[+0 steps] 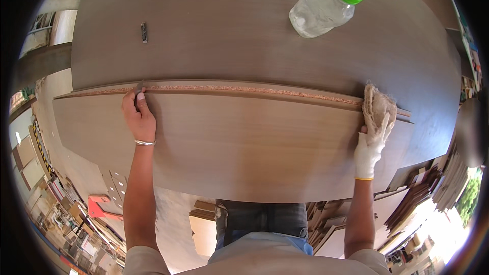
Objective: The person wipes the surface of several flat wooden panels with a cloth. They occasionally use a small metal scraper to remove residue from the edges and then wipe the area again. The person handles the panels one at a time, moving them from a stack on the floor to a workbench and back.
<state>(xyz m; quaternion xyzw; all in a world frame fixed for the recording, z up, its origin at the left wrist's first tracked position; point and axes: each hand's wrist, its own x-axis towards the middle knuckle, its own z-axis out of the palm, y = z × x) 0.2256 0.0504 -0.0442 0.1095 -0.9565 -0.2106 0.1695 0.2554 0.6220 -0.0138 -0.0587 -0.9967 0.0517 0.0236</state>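
Observation:
My left hand (138, 118), bare with a bracelet at the wrist, is closed in a pinch at the left part of a wood-coloured panel's (254, 147) far edge. A small flat grey piece (140, 86) sticks up from its fingers; its kind is not clear. Beyond that edge runs a narrow strip of rough particleboard (239, 89). In a white knit glove, my right hand (372, 145) is closed on a beige rag (378, 103), which lies against the right part of the particleboard strip.
A clear plastic jar (322, 10) with a green lid lies tilted on the large brown board (214, 30) at the far side. A small dark cylinder (144, 33) lies at the far left of it. Stacked boards (412, 198) stand at right; a red metal part (102, 208) is at lower left.

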